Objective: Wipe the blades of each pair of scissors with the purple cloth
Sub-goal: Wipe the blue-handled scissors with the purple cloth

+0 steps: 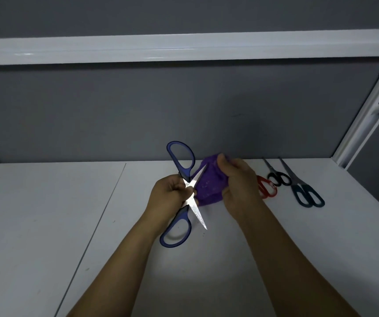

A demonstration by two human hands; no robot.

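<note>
While the left hand (170, 193) pinches the blue scissors (199, 213) at the pivot, the right hand (239, 184) bunches the purple cloth (207, 186) at two o'clock. Cloth seems limp; blades stiff, sharp.

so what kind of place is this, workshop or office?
Looks like a bare indoor workstation, probably a staged bench rather than a workshop: a plain white tabletop against a grey back panel, a white shelf overhead, and three pairs of scissors laid out at the right.

Shiny metal scissor blades (198, 212), glossy blue plastic handles (176, 232), soft purple cloth (209, 186), matt white table (46, 213)
</note>
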